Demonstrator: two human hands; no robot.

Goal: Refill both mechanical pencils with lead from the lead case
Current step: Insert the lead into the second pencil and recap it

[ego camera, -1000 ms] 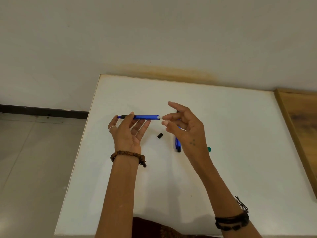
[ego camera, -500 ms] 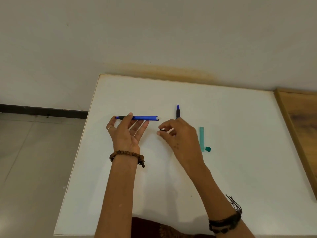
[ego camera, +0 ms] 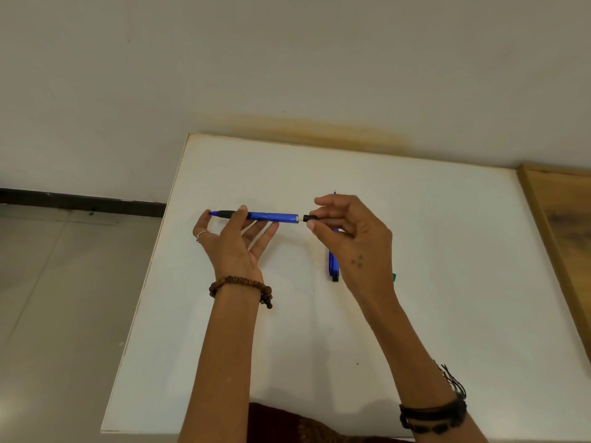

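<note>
My left hand point(ego camera: 235, 247) holds a blue mechanical pencil point(ego camera: 271, 216) level above the white table point(ego camera: 447, 282), tip pointing left, its open white end to the right. My right hand point(ego camera: 351, 238) pinches a small black cap point(ego camera: 309, 218) right at that open end. A second blue pencil point(ego camera: 333, 266) lies on the table under my right hand, mostly hidden, tip pointing away from me. Only a green sliver of the lead case's cap point(ego camera: 394, 276) shows past my right wrist; the case itself is hidden.
The table's left edge point(ego camera: 150, 266) drops to a tiled floor. A wooden surface point(ego camera: 566, 225) adjoins the table on the right. The wall runs along the far edge. A dark red cloth point(ego camera: 287, 423) shows at the near edge.
My right hand reached down to the table, picked up the black cap, and brought it up to the open end of the pencil in my left hand. The left hand barely moved.
</note>
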